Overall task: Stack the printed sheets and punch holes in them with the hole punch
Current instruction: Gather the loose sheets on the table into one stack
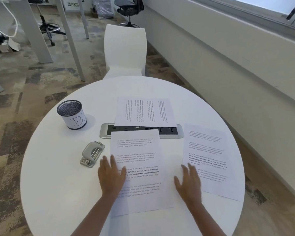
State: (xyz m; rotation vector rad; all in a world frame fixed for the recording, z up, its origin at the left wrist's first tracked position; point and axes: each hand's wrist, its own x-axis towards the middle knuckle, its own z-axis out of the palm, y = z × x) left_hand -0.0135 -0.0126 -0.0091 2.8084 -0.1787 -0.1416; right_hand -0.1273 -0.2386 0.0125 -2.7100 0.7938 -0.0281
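Three printed sheets lie apart on the round white table. The middle sheet lies in front of me, the far sheet is turned sideways behind it, and the right sheet is angled near the table's right edge. A grey metal hole punch sits left of the middle sheet. My left hand rests flat over the middle sheet's left edge, fingers spread. My right hand hovers flat between the middle and right sheets, slightly blurred, overlapping the right sheet's left edge. Neither hand holds anything.
A mesh pen cup with a paper label stands at the table's left back. A grey socket panel is set into the table, partly covered by two sheets. A white chair stands behind the table; a wall runs along the right.
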